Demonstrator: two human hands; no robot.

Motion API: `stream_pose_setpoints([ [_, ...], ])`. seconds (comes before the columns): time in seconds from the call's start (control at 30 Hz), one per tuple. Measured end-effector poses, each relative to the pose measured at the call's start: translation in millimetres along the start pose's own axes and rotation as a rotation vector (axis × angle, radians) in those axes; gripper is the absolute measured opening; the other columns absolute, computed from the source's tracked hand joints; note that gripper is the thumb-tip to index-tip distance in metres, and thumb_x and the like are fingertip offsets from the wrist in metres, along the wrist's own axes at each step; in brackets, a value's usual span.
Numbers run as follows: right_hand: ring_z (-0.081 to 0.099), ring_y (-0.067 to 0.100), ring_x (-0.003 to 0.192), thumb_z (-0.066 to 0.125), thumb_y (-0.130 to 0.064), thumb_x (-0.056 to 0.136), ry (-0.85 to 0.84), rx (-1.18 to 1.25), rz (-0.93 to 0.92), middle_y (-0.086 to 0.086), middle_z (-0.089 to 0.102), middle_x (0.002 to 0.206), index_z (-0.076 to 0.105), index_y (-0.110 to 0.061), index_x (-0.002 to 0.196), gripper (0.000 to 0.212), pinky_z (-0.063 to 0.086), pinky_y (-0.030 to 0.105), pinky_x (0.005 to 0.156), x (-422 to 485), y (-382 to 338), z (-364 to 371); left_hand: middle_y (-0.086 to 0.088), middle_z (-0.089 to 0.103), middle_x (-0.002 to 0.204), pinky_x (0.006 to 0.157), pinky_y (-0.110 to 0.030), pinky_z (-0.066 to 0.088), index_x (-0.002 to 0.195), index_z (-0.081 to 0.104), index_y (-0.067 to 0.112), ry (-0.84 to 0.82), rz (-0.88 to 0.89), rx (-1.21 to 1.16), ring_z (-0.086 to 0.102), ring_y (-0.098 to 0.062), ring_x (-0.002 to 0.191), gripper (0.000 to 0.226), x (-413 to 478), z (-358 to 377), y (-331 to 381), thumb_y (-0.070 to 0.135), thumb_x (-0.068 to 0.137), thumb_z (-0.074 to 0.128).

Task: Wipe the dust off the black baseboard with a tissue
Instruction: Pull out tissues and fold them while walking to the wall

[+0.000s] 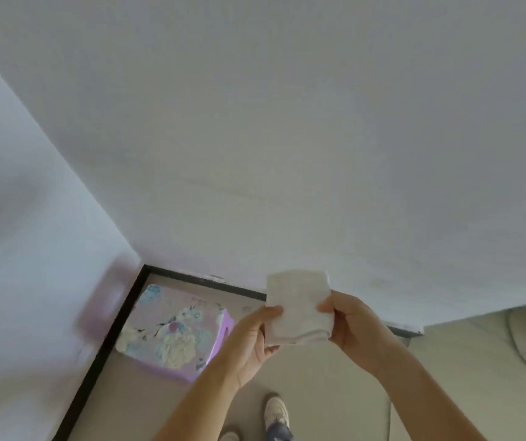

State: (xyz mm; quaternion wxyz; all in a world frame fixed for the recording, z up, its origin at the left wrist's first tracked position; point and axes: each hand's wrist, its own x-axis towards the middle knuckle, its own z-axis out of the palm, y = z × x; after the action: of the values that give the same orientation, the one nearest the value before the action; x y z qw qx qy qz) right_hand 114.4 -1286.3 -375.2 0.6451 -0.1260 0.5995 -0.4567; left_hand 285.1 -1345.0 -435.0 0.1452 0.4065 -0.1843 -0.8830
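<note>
Beyond both hands, filling most of the view: white wall (287,122), joined at a corner to a second one far off to the left. Below the hands: pale floor (319,370), well apart from them, so standing height by the look of it.

Down and to the left of the left hand (250,342): black baseboard (104,348), running along the foot of both walls and turning the corner beyond the pack. Partly hidden behind the tissue, then showing again just below the right hand (355,329). Not yet touched; dust too fine to make out from up here.

Just left of the left hand, lower down: purple flowered pack (172,329), lying flat on the floor in the corner, close beside the baseboard. Likely parked there to keep fresh sheets within reach of the work. Contents hidden; cannot tell whether open or sealed.

Between the two hands: white tissue (299,307), folded into a thick pad and held upright. Left thumb and fingers pinching its left edge, right fingers pinching its right edge. Probably being squared into a firm wad, thick enough to drag along the board without tearing. Next, by judgement: crouching and bringing the pad down to the board.

Under the forearms: pale shoes (276,409).
</note>
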Motion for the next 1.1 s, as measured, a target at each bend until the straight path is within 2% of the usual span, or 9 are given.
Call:
stream_pose_setpoints([
  [0.13, 0.060, 0.018, 0.069, 0.050, 0.004, 0.087, 0.171, 0.032, -0.136, 0.009, 0.067, 0.088, 0.069, -0.004, 0.103, 0.026, 0.053, 0.026, 0.061, -96.6, 7.7, -41.7, 0.001, 0.072, 0.084, 0.068, -0.025, 0.046, 0.097, 0.063, 0.019, -0.156, -0.051, 0.372, 0.065, -0.010, 0.072, 0.032, -29.6, 61.9, 5.2, 0.017, 0.067, 0.073],
  [0.3, 0.056, 0.024, 0.089, 0.062, -0.012, 0.078, 0.317, 0.060, -0.223, 0.012, 0.066, 0.099, 0.073, -0.011, 0.105, 0.030, 0.046, 0.039, 0.082, -201.5, 54.3, -87.3, -0.004, 0.069, 0.098, 0.080, -0.035, 0.054, 0.115, 0.064, 0.019, -0.335, -0.206, 0.713, 0.066, -0.019, 0.085, 0.026, -50.2, 131.7, -31.5, 0.011, 0.090, 0.059],
  [0.57, 0.062, 0.022, 0.072, 0.047, -0.009, 0.080, 0.655, 0.487, -0.311, 0.011, 0.066, 0.082, 0.070, -0.006, 0.074, 0.024, 0.050, 0.032, 0.064, -336.6, 143.0, -171.5, -0.008, 0.068, 0.098, 0.086, -0.040, 0.052, 0.082, 0.068, 0.019, -0.596, -0.498, 1.099, 0.063, -0.026, 0.087, 0.029, -47.7, 254.5, -167.5, 0.038, 0.088, 0.048],
  [0.67, 0.059, 0.024, 0.068, 0.044, -0.017, 0.090, 0.806, 0.597, -0.291, 0.009, 0.060, 0.076, 0.063, -0.005, 0.069, 0.031, 0.049, 0.032, 0.063, -385.5, 179.7, -212.6, 0.001, 0.067, 0.092, 0.081, -0.032, 0.051, 0.085, 0.063, 0.023, -0.740, -0.422, 1.370, 0.064, -0.017, 0.084, 0.024, -51.7, 307.4, -237.4, 0.043, 0.072, 0.064],
  [0.77, 0.058, 0.019, 0.068, 0.072, -0.010, 0.072, 0.983, 0.458, -0.232, 0.004, 0.056, 0.074, 0.060, -0.011, 0.075, 0.012, 0.051, 0.032, 0.063, -431.8, 216.6, -252.0, 0.000, 0.066, 0.088, 0.073, -0.028, 0.049, 0.090, 0.063, 0.022, -0.867, -0.304, 1.572, 0.060, -0.014, 0.079, 0.019, -55.7, 355.4, -317.4, 0.026, 0.074, 0.071],
  [0.83, 0.058, 0.017, 0.062, 0.074, -0.002, 0.060, 1.101, 0.433, -0.157, 0.004, 0.054, 0.073, 0.059, -0.008, 0.090, 0.034, 0.054, 0.029, 0.059, -458.4, 242.1, -279.6, -0.002, 0.064, 0.081, 0.066, -0.026, 0.046, 0.094, 0.062, 0.019, -0.903, -0.224, 1.646, 0.057, -0.014, 0.069, 0.020, -55.8, 381.2, -374.1, 0.012, 0.077, 0.071],
  [0.9, 0.058, 0.016, 0.055, 0.073, 0.007, 0.063, 1.216, 0.434, -0.092, 0.006, 0.057, 0.069, 0.060, -0.004, 0.094, 0.036, 0.054, 0.029, 0.058, -480.9, 263.4, -307.9, 0.000, 0.065, 0.079, 0.060, -0.023, 0.047, 0.097, 0.060, 0.020, -0.888, -0.099, 1.717, 0.057, -0.012, 0.065, 0.027, -56.5, 404.7, -428.7, 0.011, 0.074, 0.073],
  [1.0, 0.055, 0.016, 0.049, 0.069, 0.002, 0.062, 1.361, 0.329, 0.055, 0.007, 0.060, 0.057, 0.064, -0.007, 0.068, 0.011, 0.044, 0.025, 0.053, -509.5, 288.1, -353.8, 0.003, 0.067, 0.079, 0.059, -0.023, 0.046, 0.090, 0.059, 0.020, -0.858, 0.117, 1.849, 0.059, -0.013, 0.067, 0.024, -63.1, 439.7, -498.2, 0.017, 0.072, 0.075],
  [1.1, 0.050, 0.019, 0.051, 0.062, -0.008, 0.062, 1.468, 0.226, 0.166, 0.006, 0.058, 0.055, 0.056, -0.013, 0.057, 0.009, 0.034, 0.023, 0.048, -529.2, 301.4, -401.0, 0.004, 0.065, 0.076, 0.060, -0.023, 0.042, 0.085, 0.056, 0.020, -0.865, 0.259, 1.960, 0.059, -0.017, 0.073, 0.021, -70.5, 477.5, -551.1, 0.021, 0.073, 0.073],
])
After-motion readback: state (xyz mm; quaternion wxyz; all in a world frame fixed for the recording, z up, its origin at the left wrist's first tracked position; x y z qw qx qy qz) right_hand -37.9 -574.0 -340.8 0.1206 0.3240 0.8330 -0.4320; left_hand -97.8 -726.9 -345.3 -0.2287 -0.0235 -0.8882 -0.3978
